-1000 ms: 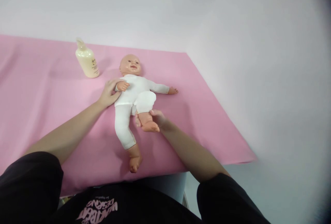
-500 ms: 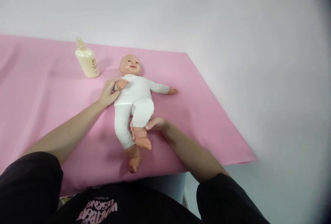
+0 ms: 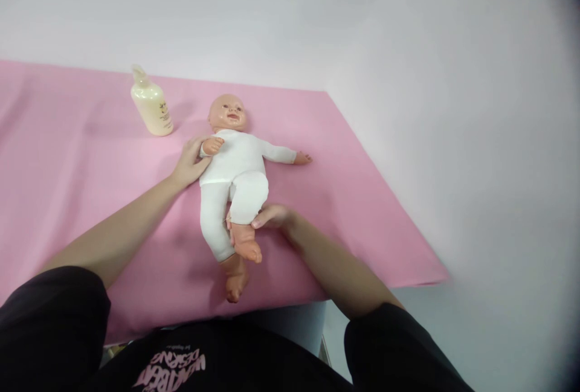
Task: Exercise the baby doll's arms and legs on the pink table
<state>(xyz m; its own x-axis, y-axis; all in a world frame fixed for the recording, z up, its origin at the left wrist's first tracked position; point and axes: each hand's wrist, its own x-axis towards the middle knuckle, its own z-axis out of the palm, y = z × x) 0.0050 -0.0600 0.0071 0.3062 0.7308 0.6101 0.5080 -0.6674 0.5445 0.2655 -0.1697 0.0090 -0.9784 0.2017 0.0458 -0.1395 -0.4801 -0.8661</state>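
Observation:
A baby doll (image 3: pixel 238 153) in a white cloth suit lies on its back, head away from me. My left hand (image 3: pixel 193 162) holds it at the side of the chest by its bent arm; the thumb rests against the body, and the other fingers are partly hidden behind that arm. Lower down, my right hand (image 3: pixel 272 217) is wrapped round one lower leg just above the bare foot (image 3: pixel 247 244). Its fingertips show on the inner side of that leg, which is bent and raised a little. The doll's other leg (image 3: pixel 215 223) lies stretched toward me.
A cream-coloured pump bottle (image 3: pixel 153 105) stands at the back left, beyond my left hand. Pink cloth (image 3: pixel 353 217) covers the table, its right edge slanting toward me. Behind it rises a pale wall (image 3: pixel 290 17).
The leg in my right hand has shifted slightly to the left, its foot along with it. My left hand keeps its place at the doll's side.

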